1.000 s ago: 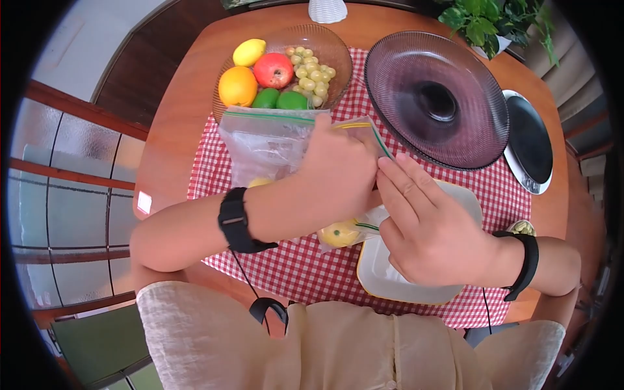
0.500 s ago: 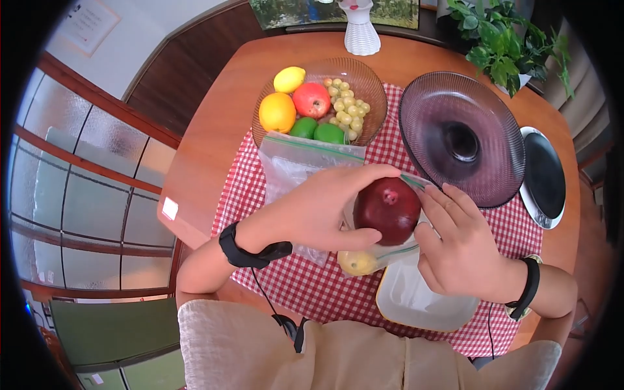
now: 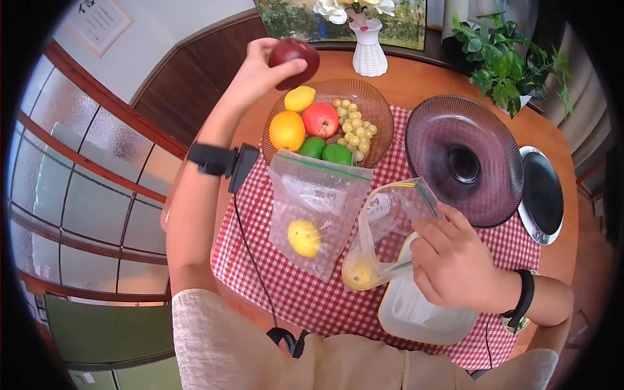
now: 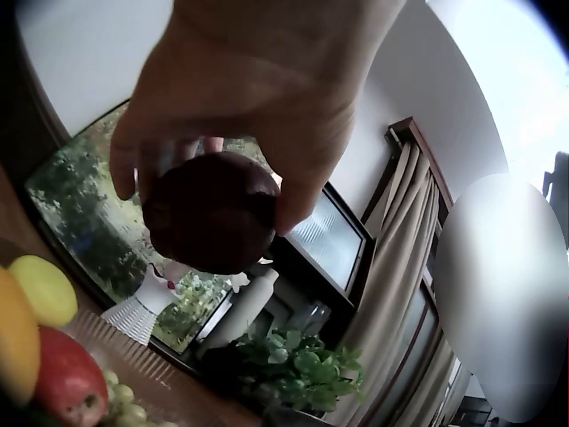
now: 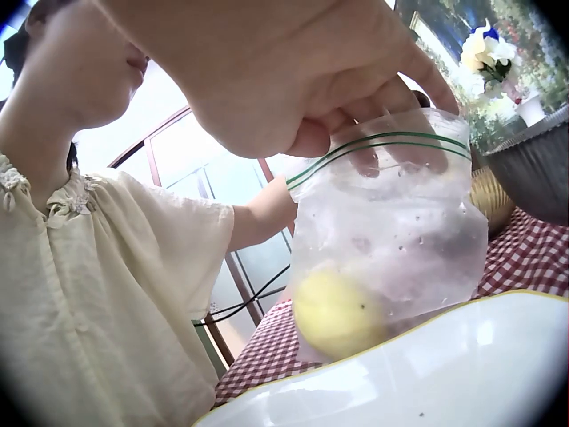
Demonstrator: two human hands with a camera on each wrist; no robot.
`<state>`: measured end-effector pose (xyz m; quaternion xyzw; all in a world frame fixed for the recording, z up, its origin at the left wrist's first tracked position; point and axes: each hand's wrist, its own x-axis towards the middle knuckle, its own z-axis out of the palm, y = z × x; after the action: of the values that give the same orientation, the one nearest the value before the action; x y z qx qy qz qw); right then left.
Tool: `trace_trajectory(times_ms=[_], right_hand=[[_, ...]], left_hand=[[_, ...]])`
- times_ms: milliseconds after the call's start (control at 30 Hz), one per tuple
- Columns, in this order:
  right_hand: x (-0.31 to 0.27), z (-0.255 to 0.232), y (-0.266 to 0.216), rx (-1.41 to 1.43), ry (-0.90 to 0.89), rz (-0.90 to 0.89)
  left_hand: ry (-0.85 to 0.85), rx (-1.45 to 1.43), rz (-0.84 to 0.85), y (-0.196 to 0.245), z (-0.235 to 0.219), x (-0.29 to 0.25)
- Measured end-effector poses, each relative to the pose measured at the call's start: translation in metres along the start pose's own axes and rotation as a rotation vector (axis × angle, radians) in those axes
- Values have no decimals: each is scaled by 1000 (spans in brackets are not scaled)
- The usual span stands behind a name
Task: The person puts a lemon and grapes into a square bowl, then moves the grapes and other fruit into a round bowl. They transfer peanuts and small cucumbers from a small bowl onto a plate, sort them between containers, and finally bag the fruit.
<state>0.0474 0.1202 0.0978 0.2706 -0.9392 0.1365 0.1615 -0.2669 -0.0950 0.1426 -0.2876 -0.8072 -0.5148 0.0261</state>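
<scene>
My left hand (image 3: 266,68) grips a dark red apple (image 3: 296,64) in the air over the back left rim of the ribbed amber bowl (image 3: 380,107). In the left wrist view, thumb and fingers curl around the apple (image 4: 212,213). My right hand (image 3: 455,257) pinches the green zip edge of a clear zip bag (image 3: 370,237) whose mouth gapes. A yellow fruit (image 3: 359,273) lies at its bottom, also seen in the right wrist view (image 5: 338,311). Left of it, another zip bag (image 3: 286,195) lies flat on the cloth with a yellow fruit (image 3: 304,238) inside.
The amber bowl holds a lemon (image 3: 299,99), an orange (image 3: 286,131), a red fruit (image 3: 321,119), grapes (image 3: 355,130) and green fruits (image 3: 338,155). A white dish (image 3: 422,318) stands below my right hand. A purple glass plate (image 3: 435,136), dark oval plate (image 3: 543,195) and white vase (image 3: 370,55) stand farther back.
The left hand has drawn the dark red apple up from the right-hand bag and carried it back and left above the bowl. The right hand still holds that bag's edge.
</scene>
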Motion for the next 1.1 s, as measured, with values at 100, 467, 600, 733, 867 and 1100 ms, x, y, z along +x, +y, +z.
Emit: trace_trajectory(times_ms=[100,467,600,733,867,1100], right_hand=[[-1,-2,-1,5,-27,3],[-3,-1,-1,2,-22,-5],[-4,1,-1,4,-20,-7],[-6,3,-2,13,-26,-15],[-5,1,-4,30,-42,-15],[-4,-1,-5,67,-42,-26]], left_hand=[[-400,279,-46,-8,-5,15],[-825,565,-46,-12,19,-13],[-844,587,4,-19,24,-16],[-868,590,35,-19,27,-17],[-941,597,-4,-21,31,-18],[-916,570,49,-27,37,-19]])
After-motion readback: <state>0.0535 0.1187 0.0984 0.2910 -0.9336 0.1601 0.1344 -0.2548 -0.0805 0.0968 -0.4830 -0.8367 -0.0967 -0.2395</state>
